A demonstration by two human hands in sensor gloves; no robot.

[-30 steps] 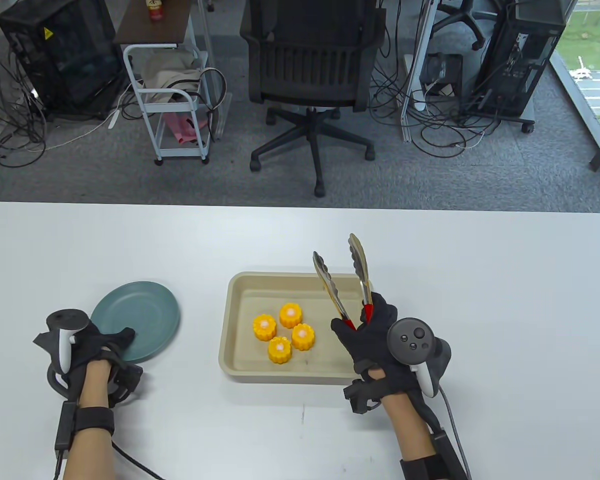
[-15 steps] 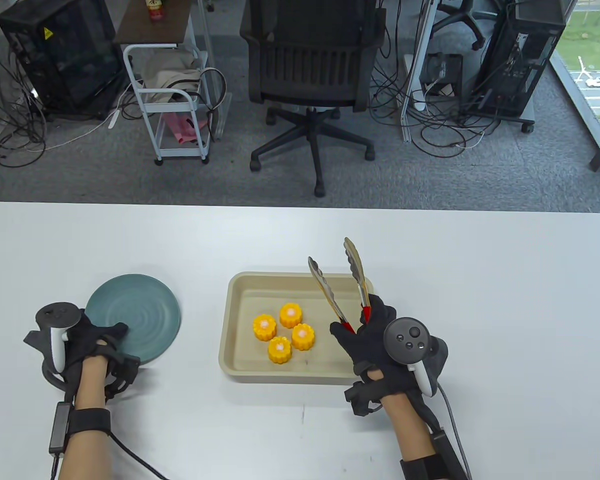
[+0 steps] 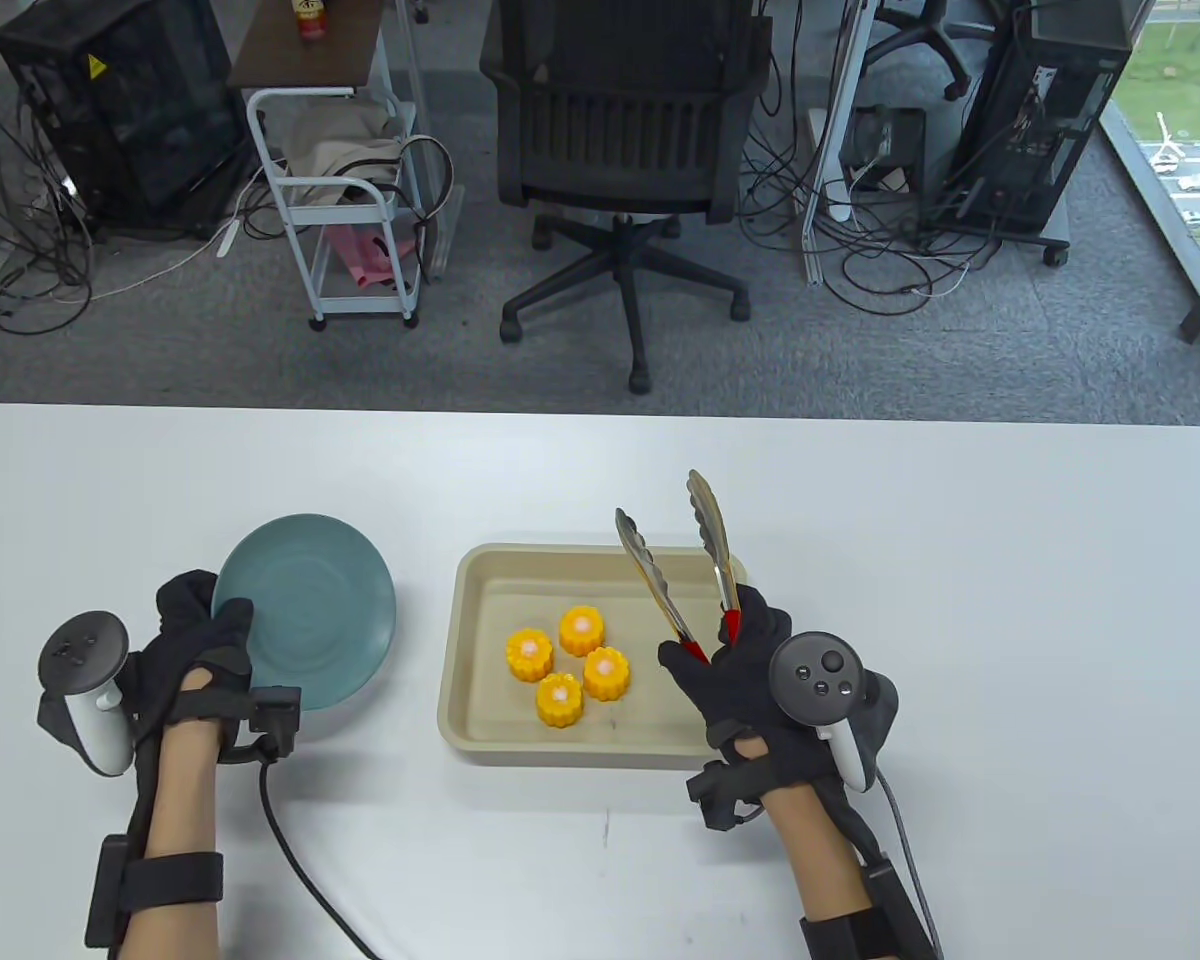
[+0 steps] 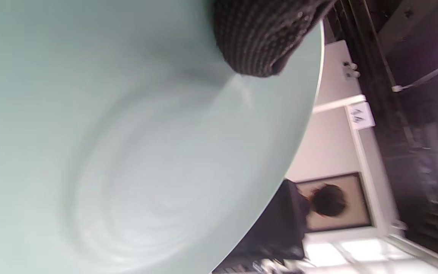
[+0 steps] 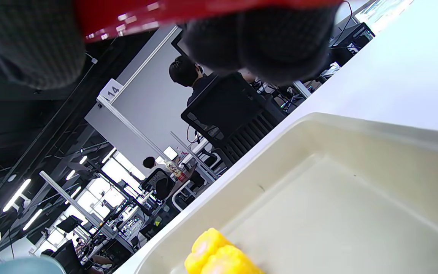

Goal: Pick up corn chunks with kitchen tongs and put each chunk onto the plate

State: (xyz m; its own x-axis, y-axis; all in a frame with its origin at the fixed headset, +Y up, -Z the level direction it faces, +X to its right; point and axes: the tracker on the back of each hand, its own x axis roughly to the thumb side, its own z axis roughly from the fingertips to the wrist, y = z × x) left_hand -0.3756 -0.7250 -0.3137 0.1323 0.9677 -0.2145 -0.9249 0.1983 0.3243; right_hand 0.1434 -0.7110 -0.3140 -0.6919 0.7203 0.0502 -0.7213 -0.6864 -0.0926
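Note:
Several yellow corn chunks (image 3: 566, 662) lie in a beige tray (image 3: 480, 735) at the table's middle. My right hand (image 3: 735, 665) grips the red-handled metal tongs (image 3: 695, 560) at the tray's right edge; their two arms stand apart over the tray's far right corner, holding nothing. My left hand (image 3: 200, 625) holds the teal plate (image 3: 310, 610) by its left rim, lifted and tilted left of the tray. In the left wrist view the plate (image 4: 127, 152) fills the frame with a gloved finger (image 4: 261, 38) on it. The right wrist view shows the tray (image 5: 337, 190) and one corn chunk (image 5: 219, 255).
The white table (image 3: 960, 600) stretches free to the right and behind the tray. Beyond its far edge stand an office chair (image 3: 625, 150), a small cart (image 3: 345, 200) and computer towers with cables on the floor.
My left hand has taken the plate by its rim, lifted it and carried it right toward the tray. The right hand with the tongs has shifted only slightly left.

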